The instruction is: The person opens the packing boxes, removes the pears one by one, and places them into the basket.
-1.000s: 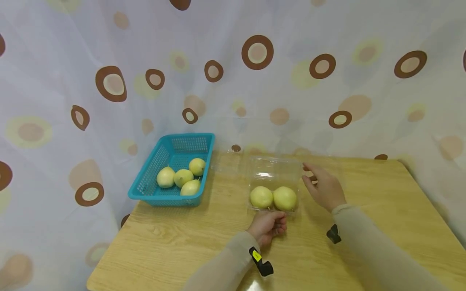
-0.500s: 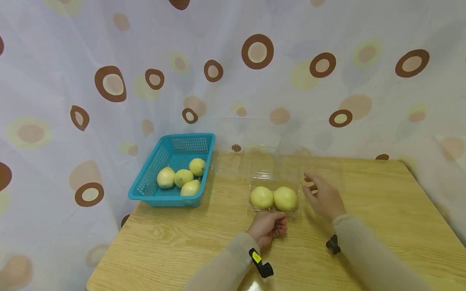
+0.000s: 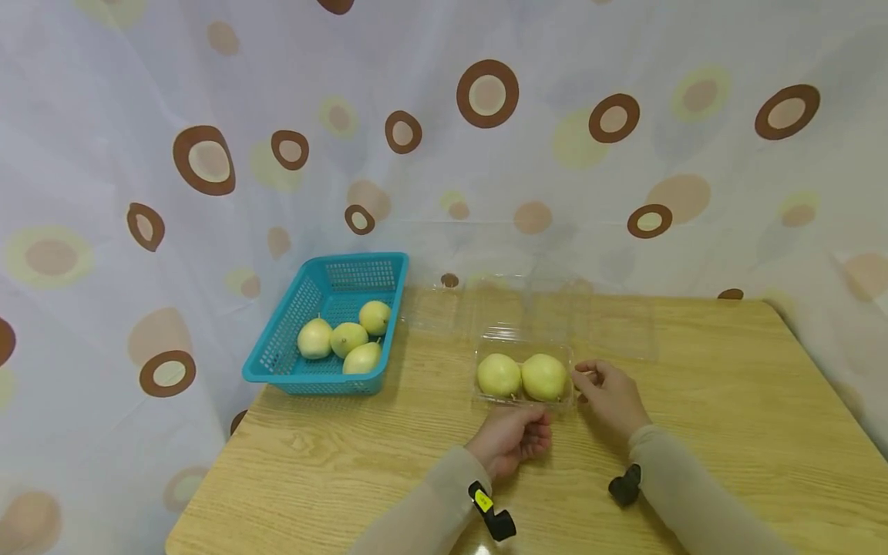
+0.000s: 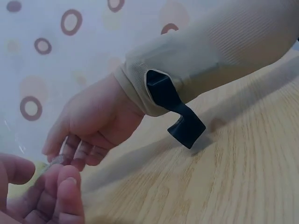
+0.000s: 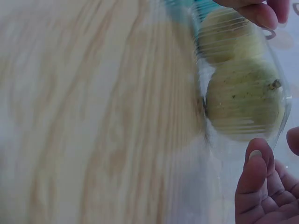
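Two yellow-green pears [image 3: 499, 375] sit side by side in a clear plastic clamshell box [image 3: 523, 348] on the table; its lid [image 3: 509, 304] is folded back towards the curtain. My left hand [image 3: 509, 439] is at the front edge of the box, fingers curled, thumb and fingertip pinching the rim. At the right end of the box is my right hand [image 3: 612, 397], its thumb and forefinger on either side of the rim. The right wrist view has a pear [image 5: 243, 100] behind the ribbed clear wall, with the right-hand fingers [image 5: 257, 172] just below it.
A blue-green plastic basket [image 3: 253, 371] with several pears [image 3: 315, 339] stands at the left of the wooden table [image 3: 333, 455]. More clear plastic [image 3: 624, 327] lies to the right of the lid and to its left. A patterned curtain [image 3: 416, 193] hangs behind.
The lid has tipped back away from the pears. My right hand has come down and forward to the right rim of the box; the left hand has stayed at the front edge.
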